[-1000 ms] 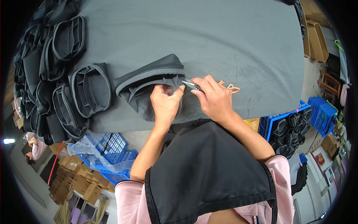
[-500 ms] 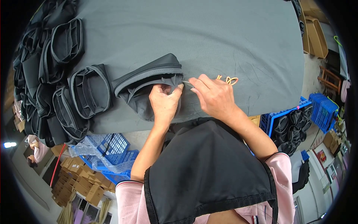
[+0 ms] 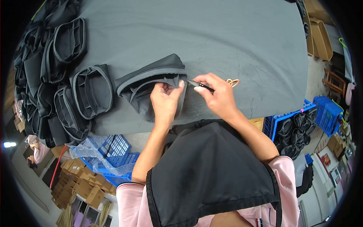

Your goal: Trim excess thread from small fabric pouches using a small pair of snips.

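A dark grey fabric pouch [image 3: 151, 81] with a zippered rim lies open near the front edge of the grey table [image 3: 211, 41]. My left hand [image 3: 165, 101] grips the pouch's right edge, thumb inside the opening. My right hand [image 3: 216, 96] holds a small thread snipper [image 3: 199, 85], its tip at the pouch edge by my left fingertips. A pair of orange-handled scissors [image 3: 232, 81] lies on the table just beyond my right hand.
Several similar dark pouches [image 3: 62, 79] are piled along the table's left side. Blue plastic crates [image 3: 109, 153] with clear wrap stand below the table at left, another blue crate [image 3: 295, 126] with dark items at right. Cardboard boxes [image 3: 81, 181] sit on the floor.
My right hand has drawn back slightly so the snipper shows again at the pouch edge. My left hand has kept its grip on the pouch.
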Motion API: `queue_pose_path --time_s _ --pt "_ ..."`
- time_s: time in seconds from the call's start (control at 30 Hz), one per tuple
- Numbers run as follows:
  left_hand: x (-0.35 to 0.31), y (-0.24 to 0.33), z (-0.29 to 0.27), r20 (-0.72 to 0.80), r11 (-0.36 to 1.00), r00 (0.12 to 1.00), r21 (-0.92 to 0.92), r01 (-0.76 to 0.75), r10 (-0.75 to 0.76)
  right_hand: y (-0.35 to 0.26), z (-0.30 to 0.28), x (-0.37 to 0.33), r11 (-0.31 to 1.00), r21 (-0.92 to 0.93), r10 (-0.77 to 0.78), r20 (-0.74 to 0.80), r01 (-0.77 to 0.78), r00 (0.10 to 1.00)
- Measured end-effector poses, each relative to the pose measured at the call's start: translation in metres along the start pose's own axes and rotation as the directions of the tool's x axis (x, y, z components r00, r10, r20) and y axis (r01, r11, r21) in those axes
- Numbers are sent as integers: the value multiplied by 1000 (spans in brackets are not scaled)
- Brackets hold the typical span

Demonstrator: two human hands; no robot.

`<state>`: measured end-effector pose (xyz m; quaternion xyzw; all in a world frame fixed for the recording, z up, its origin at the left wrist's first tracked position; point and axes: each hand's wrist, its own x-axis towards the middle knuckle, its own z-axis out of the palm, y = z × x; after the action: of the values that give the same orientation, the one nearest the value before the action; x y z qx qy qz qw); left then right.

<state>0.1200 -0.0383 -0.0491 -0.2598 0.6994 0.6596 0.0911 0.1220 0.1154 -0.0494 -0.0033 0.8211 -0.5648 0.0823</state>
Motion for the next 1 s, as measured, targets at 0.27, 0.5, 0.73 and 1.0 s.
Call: queue_pose_path --time_s 0.27,0.5,0.73,1.0 --pt "17 6 -12 139 993 987 -86 87 -74 -14 -17 -25 993 109 32 130 -46 991" --pt "16 5 -10 123 993 986 -16 118 -115 -22 -10 -19 987 -114 -90 202 115 975" --pt "16 0 -10 109 994 991 -72 88 -80 -25 -8 -16 942 -243 -182 216 233 959" --pt "0 38 -29 334 982 927 -19 190 -173 -16 -7 -17 931 345 58 180 -118 982"
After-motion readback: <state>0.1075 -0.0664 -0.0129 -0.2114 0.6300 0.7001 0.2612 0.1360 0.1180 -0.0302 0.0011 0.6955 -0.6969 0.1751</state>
